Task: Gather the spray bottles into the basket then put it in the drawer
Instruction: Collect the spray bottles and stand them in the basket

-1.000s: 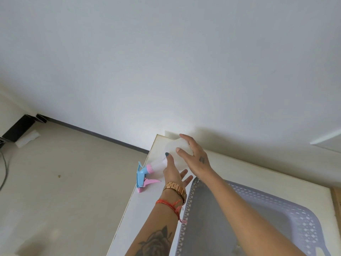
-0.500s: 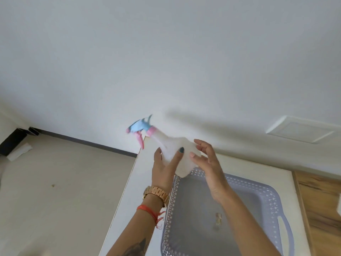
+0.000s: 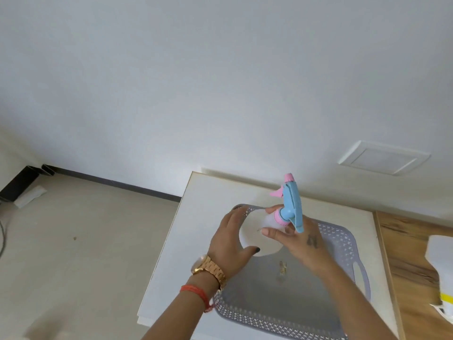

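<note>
At the far left a black object (image 3: 18, 186) sits on the pale floor (image 3: 81, 241) against the wall, with a white scrap (image 3: 30, 196) beside it and a dark baseboard (image 3: 115, 184) running to the right. Further right stands a white cabinet top (image 3: 196, 217), and on it rests a lavender basket (image 3: 343, 244) with a perforated rim and a handle cut-out on its right side.

The left hand (image 3: 229, 244), wearing a gold watch (image 3: 208, 267) and a red string bracelet (image 3: 196, 293) at the wrist, curls its fingers and thumb around the wide white body of a spray bottle (image 3: 257, 239), gripping it from the left. The bottle is held upright above the far left part of the basket, clear of the basket floor as far as can be told. Its pink collar and blue trigger head (image 3: 291, 207) point up and away from the camera.

The right hand (image 3: 299, 241) closes on the bottle's neck just below the pink collar, fingertips pressed to the white plastic, a small tattoo visible on its back. A small shiny item (image 3: 283, 267) lies on the basket floor below the hands; what it is cannot be told.

To the right of the cabinet runs a wooden surface (image 3: 411, 261), with a white object (image 3: 441, 261) at the frame's edge. A white square panel (image 3: 383, 157) is set in the wall above.
</note>
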